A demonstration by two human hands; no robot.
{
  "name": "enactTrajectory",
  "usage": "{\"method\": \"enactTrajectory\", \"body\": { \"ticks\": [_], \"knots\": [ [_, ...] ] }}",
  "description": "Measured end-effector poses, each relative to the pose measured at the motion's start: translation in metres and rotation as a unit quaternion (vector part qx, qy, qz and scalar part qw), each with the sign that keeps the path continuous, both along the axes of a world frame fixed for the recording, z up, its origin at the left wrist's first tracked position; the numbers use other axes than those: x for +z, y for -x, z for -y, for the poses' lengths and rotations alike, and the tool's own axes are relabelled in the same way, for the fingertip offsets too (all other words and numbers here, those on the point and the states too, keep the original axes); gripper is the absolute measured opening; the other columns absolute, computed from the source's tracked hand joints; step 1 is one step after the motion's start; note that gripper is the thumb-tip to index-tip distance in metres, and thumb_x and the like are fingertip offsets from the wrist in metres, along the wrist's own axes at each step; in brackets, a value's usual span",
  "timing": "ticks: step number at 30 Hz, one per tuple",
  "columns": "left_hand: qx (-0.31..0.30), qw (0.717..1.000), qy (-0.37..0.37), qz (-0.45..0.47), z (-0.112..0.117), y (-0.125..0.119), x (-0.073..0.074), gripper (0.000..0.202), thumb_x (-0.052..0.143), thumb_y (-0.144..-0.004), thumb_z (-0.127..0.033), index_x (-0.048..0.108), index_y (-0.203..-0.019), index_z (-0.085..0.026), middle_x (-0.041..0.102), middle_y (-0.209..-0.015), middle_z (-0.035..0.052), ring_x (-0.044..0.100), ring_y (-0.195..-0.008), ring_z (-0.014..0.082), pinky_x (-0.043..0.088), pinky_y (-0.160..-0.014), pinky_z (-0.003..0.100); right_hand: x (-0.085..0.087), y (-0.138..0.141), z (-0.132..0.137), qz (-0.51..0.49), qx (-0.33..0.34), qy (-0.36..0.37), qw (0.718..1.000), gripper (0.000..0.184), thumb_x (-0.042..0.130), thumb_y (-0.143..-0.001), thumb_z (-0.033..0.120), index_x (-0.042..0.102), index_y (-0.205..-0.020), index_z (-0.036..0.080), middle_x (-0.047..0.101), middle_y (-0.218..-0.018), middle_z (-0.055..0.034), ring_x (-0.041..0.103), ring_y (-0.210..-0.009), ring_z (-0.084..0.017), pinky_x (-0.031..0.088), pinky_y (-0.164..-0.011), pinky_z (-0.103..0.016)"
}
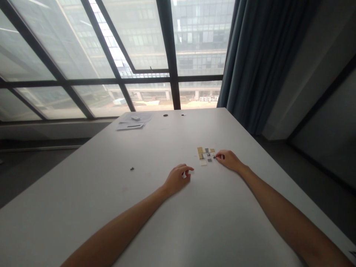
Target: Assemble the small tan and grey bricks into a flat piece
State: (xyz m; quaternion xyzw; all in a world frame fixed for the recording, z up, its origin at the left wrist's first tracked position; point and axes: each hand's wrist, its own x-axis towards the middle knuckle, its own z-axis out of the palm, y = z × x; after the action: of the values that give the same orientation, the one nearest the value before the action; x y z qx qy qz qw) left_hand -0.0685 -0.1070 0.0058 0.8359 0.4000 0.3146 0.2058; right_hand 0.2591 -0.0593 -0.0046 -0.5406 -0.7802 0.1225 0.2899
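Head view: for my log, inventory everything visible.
Table: one, white, centre
Small parts: many, yellowish and dark, table right
Lone piece: one, dark, table left
Papers: several, white, table's far left
Strip: one, dark, on papers
Pale object: one, whitish, on papers
Spots: two, dark, table's far edge
Window: one, dark-framed, rear
Building: one, pale, outside
Curtain: one, blue, right
Wall: one, grey, far right
Floor: one, dark, beside table
Unclear object: one, dark, lower-right edge
Left hand: one, bare, left of parts
Right hand: one, bare, at parts
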Motion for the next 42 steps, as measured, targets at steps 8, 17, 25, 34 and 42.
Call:
{"method": "enactTrajectory", "body": {
  "ticks": [8,17,25,34,42],
  "knots": [
    [-0.003,1.0,-0.003,-0.001,-0.001,0.001,-0.004,0.033,0.058,-0.076,-0.008,0.075,-0.101,-0.021,0.063,-0.079,0.0003,0.053,-0.069,0.0117,0.043,-0.068,0.023,-0.001,0.0,0.0,-0.004,0.003,0.004,1.0,0.017,0.061,-0.084,0.024,0.076,-0.087,0.018,0.072,-0.08,-0.0041,0.059,-0.07,-0.016,0.043,-0.067,-0.027],
    [-0.007,1.0,-0.002,-0.011,0.001,0.001,0.003,0.026,0.064,-0.078,-0.015,0.074,-0.101,-0.022,0.064,-0.08,0.0009,0.054,-0.074,0.0135,0.045,-0.072,0.025,0.006,0.003,0.002,-0.009,0.006,0.005,1.0,0.018,0.06,-0.084,0.025,0.076,-0.085,0.017,0.071,-0.078,-0.0042,0.058,-0.068,-0.016,0.043,-0.065,-0.026],
    [-0.011,1.0,-0.008,-0.007,0.0,0.003,0.0,0.023,0.066,-0.08,-0.018,0.074,-0.101,-0.022,0.064,-0.08,0.001,0.055,-0.074,0.0136,0.045,-0.073,0.026,0.007,0.004,0.002,-0.018,0.009,0.005,1.0,0.017,0.061,-0.084,0.025,0.076,-0.084,0.016,0.071,-0.079,-0.0049,0.059,-0.069,-0.016,0.044,-0.066,-0.027],
    [-0.014,1.0,-0.006,-0.008,0.0,0.003,0.001,0.023,0.066,-0.08,-0.017,0.073,-0.101,-0.022,0.064,-0.08,0.0004,0.054,-0.074,0.0132,0.044,-0.072,0.025,0.009,0.003,0.004,-0.028,0.015,0.009,0.999,0.02,0.06,-0.085,0.028,0.076,-0.085,0.016,0.072,-0.08,-0.0054,0.058,-0.069,-0.017,0.043,-0.066,-0.028],
    [-0.001,1.0,-0.006,0.0,0.0,0.001,0.003,0.023,0.053,-0.09,-0.021,0.074,-0.101,-0.02,0.065,-0.08,0.0027,0.055,-0.074,0.0137,0.044,-0.071,0.026,0.01,0.006,0.003,-0.109,-0.129,-0.095,0.981,0.029,0.053,-0.088,0.032,0.067,-0.067,0.017,0.064,-0.064,-0.0032,0.053,-0.062,-0.017,0.039,-0.061,-0.028]
  ]
}}
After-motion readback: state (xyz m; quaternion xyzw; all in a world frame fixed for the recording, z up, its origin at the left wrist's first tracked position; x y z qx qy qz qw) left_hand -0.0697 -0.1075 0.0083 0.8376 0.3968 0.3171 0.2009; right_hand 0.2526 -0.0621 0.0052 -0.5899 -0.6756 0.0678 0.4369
